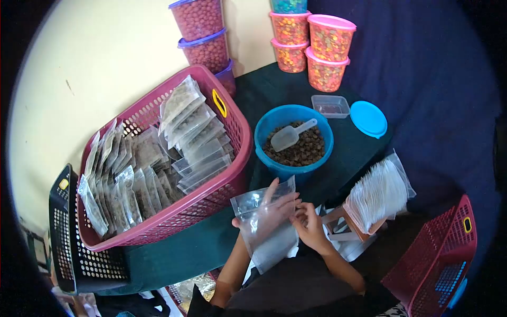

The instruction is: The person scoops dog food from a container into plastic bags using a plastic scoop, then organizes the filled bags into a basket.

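Observation:
A clear plastic bag (266, 232) is held up in front of me, flat-looking and see-through. My left hand (274, 203) is behind it, its fingers stretched along the back and showing through the plastic, the thumb at the left edge. At the bag's right edge, my right hand (311, 227) pinches with thumb and fingers bent. Just beyond the bag stands a blue tub (292, 168) of small brown pieces (302, 150). A translucent scoop (285, 138) lies on top of them.
Left, a maroon basket (211, 195) holds many filled bags (182, 119); a black basket (63, 238) is beneath. Right, a stack of white packets (377, 195) and another maroon basket (435, 253). Behind: a blue lid (368, 119), clear box (330, 106), stacked tubs (330, 42).

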A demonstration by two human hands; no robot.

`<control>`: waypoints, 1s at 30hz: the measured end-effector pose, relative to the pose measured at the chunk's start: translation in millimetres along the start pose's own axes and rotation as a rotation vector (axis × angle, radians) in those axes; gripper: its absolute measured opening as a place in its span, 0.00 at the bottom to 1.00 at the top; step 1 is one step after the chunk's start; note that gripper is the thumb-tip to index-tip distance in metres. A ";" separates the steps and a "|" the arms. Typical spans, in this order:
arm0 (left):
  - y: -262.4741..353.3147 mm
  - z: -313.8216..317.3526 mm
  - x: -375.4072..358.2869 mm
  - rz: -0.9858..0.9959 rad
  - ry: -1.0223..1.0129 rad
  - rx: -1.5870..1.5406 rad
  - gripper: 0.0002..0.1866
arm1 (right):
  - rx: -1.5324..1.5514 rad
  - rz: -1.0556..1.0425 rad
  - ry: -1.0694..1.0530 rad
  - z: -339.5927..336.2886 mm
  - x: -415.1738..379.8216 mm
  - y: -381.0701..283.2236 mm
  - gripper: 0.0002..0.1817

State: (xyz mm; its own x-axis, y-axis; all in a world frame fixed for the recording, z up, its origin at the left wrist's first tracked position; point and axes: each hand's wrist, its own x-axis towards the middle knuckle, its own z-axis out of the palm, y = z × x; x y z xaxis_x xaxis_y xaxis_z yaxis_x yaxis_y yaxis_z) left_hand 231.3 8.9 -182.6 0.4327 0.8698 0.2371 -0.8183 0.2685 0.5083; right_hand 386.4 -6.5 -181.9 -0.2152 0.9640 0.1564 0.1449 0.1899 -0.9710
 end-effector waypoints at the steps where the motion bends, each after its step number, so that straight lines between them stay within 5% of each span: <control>1: 1.2 3.4 -0.7 0.009 0.035 0.100 0.71 | -0.216 -0.113 0.031 -9.5 7.5 -3.0 0.21; 4: 8.3 15.4 8.2 0.014 0.026 0.284 0.73 | -0.346 -0.377 -0.034 -40.8 31.8 -61.6 0.25; 6: 3.7 15.3 13.6 -0.008 -0.207 0.294 0.73 | -0.411 -0.477 -0.186 -52.9 50.1 -97.9 0.27; 11: 1.7 12.4 24.0 0.020 -0.113 0.403 0.77 | -0.559 -0.717 -0.521 -62.0 92.2 -108.4 0.29; 23: -34.7 -3.4 39.5 0.224 -0.016 0.494 0.78 | -0.433 -0.939 -0.528 -63.7 138.8 -70.8 0.25; 28: -37.1 -6.7 25.9 0.450 -0.115 0.624 0.78 | -0.350 -0.979 -0.554 -46.9 130.8 -61.6 0.23; 29: -22.9 32.5 25.3 0.299 0.195 0.478 0.79 | -0.295 -1.006 -0.511 -40.5 128.1 -59.4 0.19; 30: -23.4 31.5 20.8 0.299 0.199 0.470 0.79 | -0.296 -1.000 -0.517 -34.5 126.3 -56.4 0.19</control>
State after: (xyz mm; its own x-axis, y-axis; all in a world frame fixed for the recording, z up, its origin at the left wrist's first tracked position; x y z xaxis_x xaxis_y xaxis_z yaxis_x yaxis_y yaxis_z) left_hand 271.3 7.7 -163.4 0.0930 0.9525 0.2899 -0.6184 -0.1730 0.7666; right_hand 384.4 111.0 -101.1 -0.7196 0.1817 0.6702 -0.1067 0.9247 -0.3654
